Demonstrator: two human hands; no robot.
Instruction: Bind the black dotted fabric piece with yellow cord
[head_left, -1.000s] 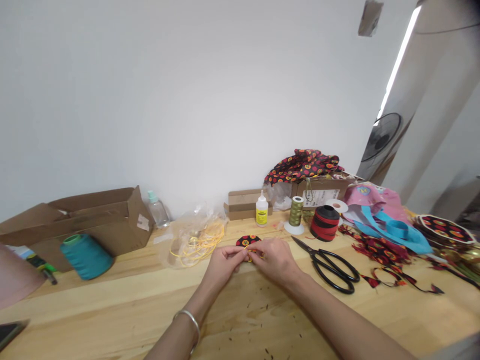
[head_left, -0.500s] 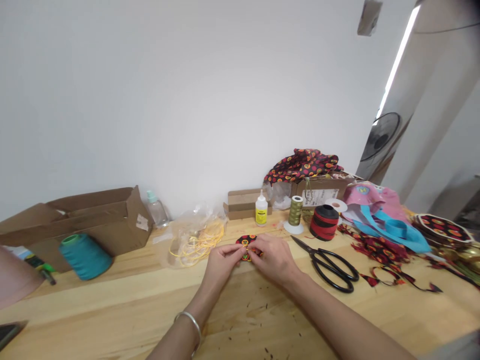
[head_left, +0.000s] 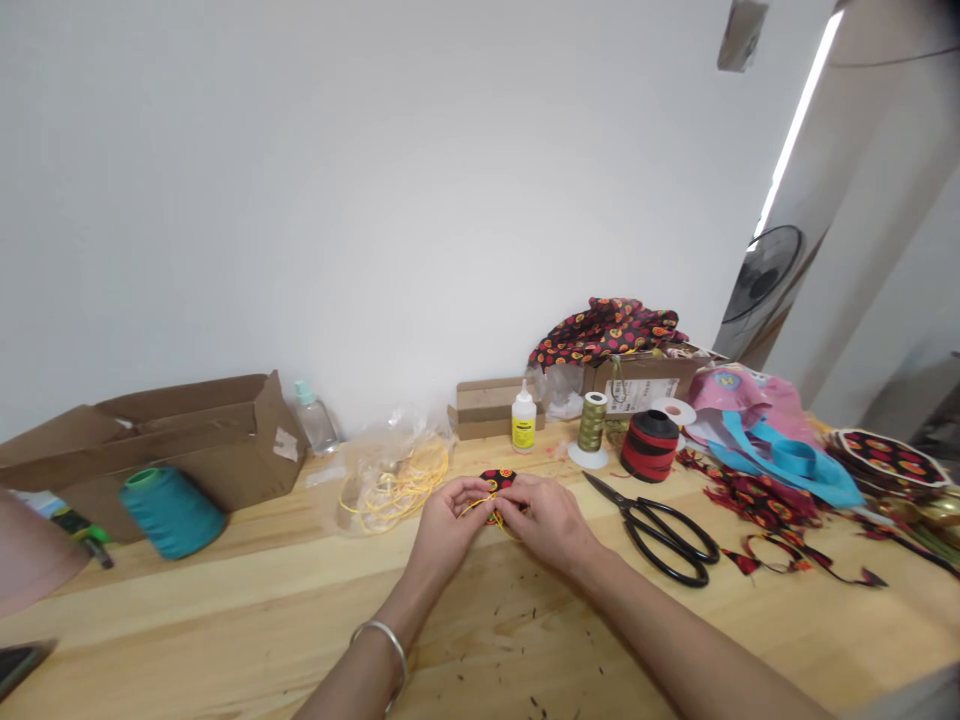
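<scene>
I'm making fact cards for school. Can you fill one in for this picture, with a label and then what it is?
Left hand: fingertips pinching yellow cord
Right hand: fingertips on the same cord
Just behind the fingertips: patterned fabric piece
Left wrist: silver bangle
Right of the hands: black scissors, lying on the table
Far left: teal thread cone, in front of a cardboard box

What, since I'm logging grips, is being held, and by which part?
The left hand and right hand pinch yellow cord at the patterned piece; where along the cord cannot be told.
</scene>
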